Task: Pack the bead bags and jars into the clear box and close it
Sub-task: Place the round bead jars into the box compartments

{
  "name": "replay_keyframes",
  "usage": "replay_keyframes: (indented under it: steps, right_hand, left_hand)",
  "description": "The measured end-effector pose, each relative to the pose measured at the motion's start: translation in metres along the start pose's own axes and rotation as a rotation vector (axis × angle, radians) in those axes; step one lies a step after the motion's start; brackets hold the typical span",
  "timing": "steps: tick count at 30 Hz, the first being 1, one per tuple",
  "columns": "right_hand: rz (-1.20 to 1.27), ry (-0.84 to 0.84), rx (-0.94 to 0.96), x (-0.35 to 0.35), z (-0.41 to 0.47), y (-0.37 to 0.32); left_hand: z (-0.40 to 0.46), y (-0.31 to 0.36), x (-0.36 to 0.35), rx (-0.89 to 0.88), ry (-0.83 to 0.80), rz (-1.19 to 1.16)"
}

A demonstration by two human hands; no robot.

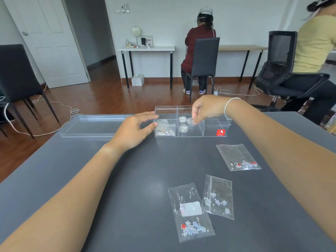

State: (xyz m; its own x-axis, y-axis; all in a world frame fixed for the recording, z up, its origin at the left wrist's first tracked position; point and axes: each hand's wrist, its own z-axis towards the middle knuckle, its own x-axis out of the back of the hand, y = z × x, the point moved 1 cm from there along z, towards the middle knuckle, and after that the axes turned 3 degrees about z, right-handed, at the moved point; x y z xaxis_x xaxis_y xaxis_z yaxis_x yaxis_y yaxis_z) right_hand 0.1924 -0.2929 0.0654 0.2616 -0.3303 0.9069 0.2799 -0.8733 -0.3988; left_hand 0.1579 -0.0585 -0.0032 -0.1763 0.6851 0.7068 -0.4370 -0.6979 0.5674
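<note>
The clear box [214, 132] with dividers stands open at the far middle of the grey table. Its left compartment holds a bead bag [166, 131]. The middle compartment holds two small jars [183, 128], one behind the other. My right hand [205, 108] is over the box, fingertips pinched on a third jar [190, 121] in that middle compartment. My left hand [135, 130] rests against the box's left end, thumb and fingers spread on its wall. Three bead bags lie loose on the table: one at right [238, 158], two near me [190, 211] [219, 196].
The clear lid [94, 125] lies flat on the table left of the box. Black chairs stand at left and right. Two people are beyond the table, one seated at a far desk, one at the right edge. Cables run over the wooden floor.
</note>
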Motion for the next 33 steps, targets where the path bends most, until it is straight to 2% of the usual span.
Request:
replay_keyframes:
  steps: [12,19,22,27,33]
  right_hand:
    - [-0.179,-0.208,-0.081,0.005,0.007,-0.012]
    - [-0.166,-0.16,-0.064,0.002,0.005,-0.01]
    - [-0.09,-0.082,-0.022,-0.001,0.0,-0.005]
    - [0.116,0.162,0.1,-0.003,-0.022,0.002]
    - [0.225,0.425,0.23,-0.022,-0.065,0.008]
  left_hand:
    - [-0.001,0.0,-0.001,0.015,0.0,-0.018]
    - [-0.002,0.001,0.0,0.018,-0.012,-0.012]
    - [-0.003,0.001,0.0,0.022,-0.018,-0.012]
    - [-0.004,0.001,-0.001,0.01,-0.01,0.0]
    - [-0.008,0.003,-0.002,0.022,0.014,0.011]
